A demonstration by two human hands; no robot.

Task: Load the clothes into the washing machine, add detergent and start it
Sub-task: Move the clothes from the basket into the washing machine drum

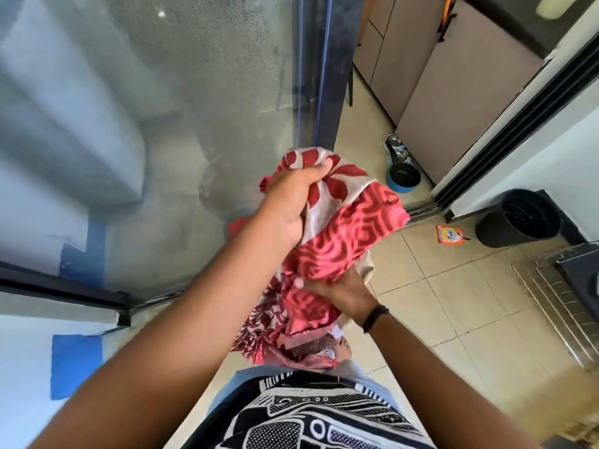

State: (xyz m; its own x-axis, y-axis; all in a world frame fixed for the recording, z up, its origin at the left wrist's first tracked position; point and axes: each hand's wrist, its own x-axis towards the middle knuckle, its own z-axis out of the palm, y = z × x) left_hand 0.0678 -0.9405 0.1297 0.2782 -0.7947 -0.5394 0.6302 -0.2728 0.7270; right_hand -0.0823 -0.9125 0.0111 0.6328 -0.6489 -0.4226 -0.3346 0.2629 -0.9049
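1. Beige floor tiles fill the lower right of the view, with a glass door on the left and grey-brown cabinets at the top right.
2. Step in hand, as I judge it: the clothes are being gathered and carried; loading is not yet done. No washing machine can be recognised with certainty in the view; a dark appliance corner at the right edge is too cut off to name.
3. Red patterned clothes hang as one bundle in front of the person's body, above the floor and touching nothing else.
4. Left hand: its grip is closed tight, the fingers curled over the top of the bundle and bunching the cloth.
5. Right hand, with a dark wristband: it holds the bundle from the lower side, fingers pressed into the cloth; how far they curl is partly hidden.
6. Detergent: an orange Tide sachet lies on the floor, near a black bucket and well apart from the hands.
7. Next move, I think, calls for carrying the bundle to the machine without dropping hanging ends, then picking up the sachet.
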